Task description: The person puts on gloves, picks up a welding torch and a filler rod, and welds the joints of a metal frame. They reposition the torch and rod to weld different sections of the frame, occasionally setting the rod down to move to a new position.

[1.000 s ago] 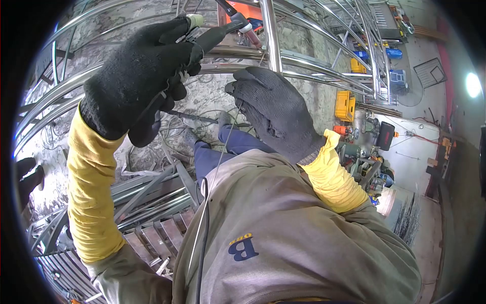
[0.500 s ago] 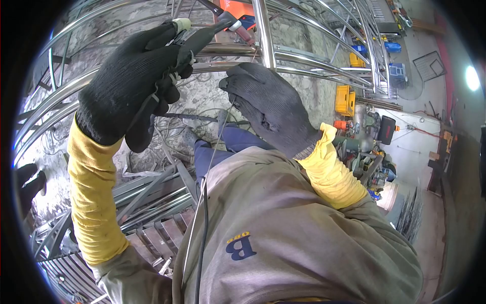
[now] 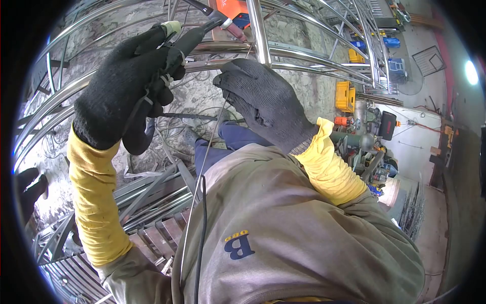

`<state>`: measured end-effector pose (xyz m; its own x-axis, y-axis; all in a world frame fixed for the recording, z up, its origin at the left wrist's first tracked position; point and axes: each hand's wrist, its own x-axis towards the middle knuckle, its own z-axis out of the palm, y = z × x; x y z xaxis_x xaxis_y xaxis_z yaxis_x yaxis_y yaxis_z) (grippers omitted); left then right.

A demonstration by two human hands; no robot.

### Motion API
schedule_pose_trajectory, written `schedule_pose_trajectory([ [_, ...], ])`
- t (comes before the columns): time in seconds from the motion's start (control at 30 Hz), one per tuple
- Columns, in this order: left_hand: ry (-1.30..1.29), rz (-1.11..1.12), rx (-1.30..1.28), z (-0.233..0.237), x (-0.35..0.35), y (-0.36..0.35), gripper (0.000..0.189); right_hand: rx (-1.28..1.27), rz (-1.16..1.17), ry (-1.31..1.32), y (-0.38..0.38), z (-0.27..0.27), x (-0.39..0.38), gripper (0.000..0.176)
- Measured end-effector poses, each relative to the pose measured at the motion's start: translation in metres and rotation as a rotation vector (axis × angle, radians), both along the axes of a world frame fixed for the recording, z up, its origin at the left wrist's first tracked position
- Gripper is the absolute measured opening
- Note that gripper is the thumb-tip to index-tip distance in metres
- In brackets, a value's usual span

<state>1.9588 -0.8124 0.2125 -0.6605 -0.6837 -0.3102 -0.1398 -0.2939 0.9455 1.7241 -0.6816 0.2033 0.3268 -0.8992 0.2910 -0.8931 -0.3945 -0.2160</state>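
Note:
My left hand, in a black knit glove, is closed around the black handle of a TIG welding torch. The torch's pinkish cup points down at the joint where a shiny upright tube meets curved horizontal tubes. A pale piece shows at my left fingertips. My right hand, in a dark grey glove, pinches a thin filler rod. That rod slants up from beside my body, passes through my fingers, and its upper end sits near the cup.
Bent metal tubes form a frame reaching right. A yellow crate and assorted tools lie on the right. Below my left arm are loose metal lengths. A black cable runs along my body; another person's dark shoe shows far left.
Both hands, the torch and the tubes sit slightly further left in view. The torch and filler rod stay gripped, with the cup still beside the upright tube.

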Motion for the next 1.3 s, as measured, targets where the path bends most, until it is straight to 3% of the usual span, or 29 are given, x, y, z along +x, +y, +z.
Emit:
schedule_pose_trajectory([
  [0.77, 0.015, 0.020, 0.063, -0.007, -0.009, 0.003, 0.062, 0.012, -0.005, 0.009, 0.002, 0.000, -0.002, 0.027],
  [1.3, -0.042, -0.014, -0.086, 0.003, -0.012, 0.005, 0.063, 0.004, 0.017, 0.015, 0.000, 0.002, -0.001, 0.027],
])
